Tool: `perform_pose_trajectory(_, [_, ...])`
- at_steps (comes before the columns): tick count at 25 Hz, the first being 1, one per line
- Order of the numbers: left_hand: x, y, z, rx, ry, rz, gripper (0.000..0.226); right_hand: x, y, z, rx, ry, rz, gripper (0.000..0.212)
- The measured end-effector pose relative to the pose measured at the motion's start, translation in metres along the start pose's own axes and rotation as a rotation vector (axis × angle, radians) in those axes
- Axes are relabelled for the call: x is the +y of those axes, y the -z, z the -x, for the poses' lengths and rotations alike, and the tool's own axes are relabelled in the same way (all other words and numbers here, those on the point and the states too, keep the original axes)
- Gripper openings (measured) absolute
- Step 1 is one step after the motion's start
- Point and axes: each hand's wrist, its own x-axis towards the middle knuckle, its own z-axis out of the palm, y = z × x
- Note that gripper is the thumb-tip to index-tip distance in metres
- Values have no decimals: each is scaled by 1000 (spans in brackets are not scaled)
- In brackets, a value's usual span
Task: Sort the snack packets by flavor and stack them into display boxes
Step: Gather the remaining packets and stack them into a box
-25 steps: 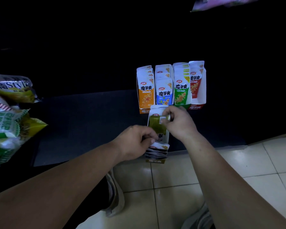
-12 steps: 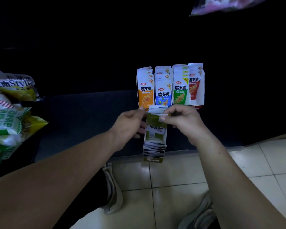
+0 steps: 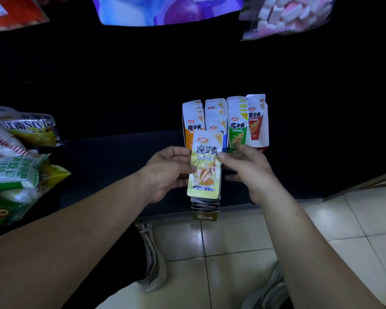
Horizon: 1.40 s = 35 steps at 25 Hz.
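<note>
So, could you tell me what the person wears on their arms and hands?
The left forearm and right forearm are bare to the frame's edge, with no sleeve showing. The left hand and right hand have no gloves; I see no watch, band or ring, though the light is dim.

The left hand [image 3: 167, 172] and right hand [image 3: 250, 172] pinched a yellow packet [image 3: 206, 168] by its side edges, upright between them. Just below the hands sat a dark display box [image 3: 205, 216] of stacked packets. Beyond the hands, boxed orange packets [image 3: 193, 127], blue packets [image 3: 215, 115], green packets [image 3: 237, 130] and red packets [image 3: 255, 123] stood in a row. Snack bags [image 3: 16, 168] lay well left of the left hand.
</note>
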Motion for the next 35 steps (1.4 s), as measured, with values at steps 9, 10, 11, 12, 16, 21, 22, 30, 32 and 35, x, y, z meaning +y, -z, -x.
perform_pose_trajectory(9, [-6, -5, -12, 225, -169, -195, 42, 20, -3, -22, 7, 271, 290, 34])
perform_pose_trajectory(10, [-10, -4, -14, 206, -178, -207, 44, 32, -3, -22, -27, 273, 364, 34])
perform_pose_trajectory(11, [-13, -5, -14, 162, -190, -232, 46, 45, -4, -22, -55, 274, 449, 33])
perform_pose_trajectory(12, [-16, -6, -16, 112, -195, -266, 46, 55, -4, -22, -73, 271, 545, 30])
perform_pose_trajectory(16, [-32, -13, -20, -49, -195, -506, 39, 72, -1, -25, 34, 240, 630, 41])
perform_pose_trajectory(21, [-43, -7, -24, -89, -244, -709, 20, 54, -3, -39, 87, 266, 516, 49])
perform_pose_trajectory(22, [-44, -5, -25, -72, -246, -708, 18, 51, -4, -42, 76, 265, 561, 43])
perform_pose_trajectory(30, [-45, -1, -33, 5, -216, -620, 18, 45, -17, -50, 132, 242, 719, 11])
perform_pose_trajectory(32, [-45, -3, -34, 20, -215, -604, 18, 43, -18, -50, 147, 219, 713, 10])
perform_pose_trajectory(35, [-36, -9, -30, 21, -260, -508, 36, 32, -20, -41, 159, 217, 494, 17])
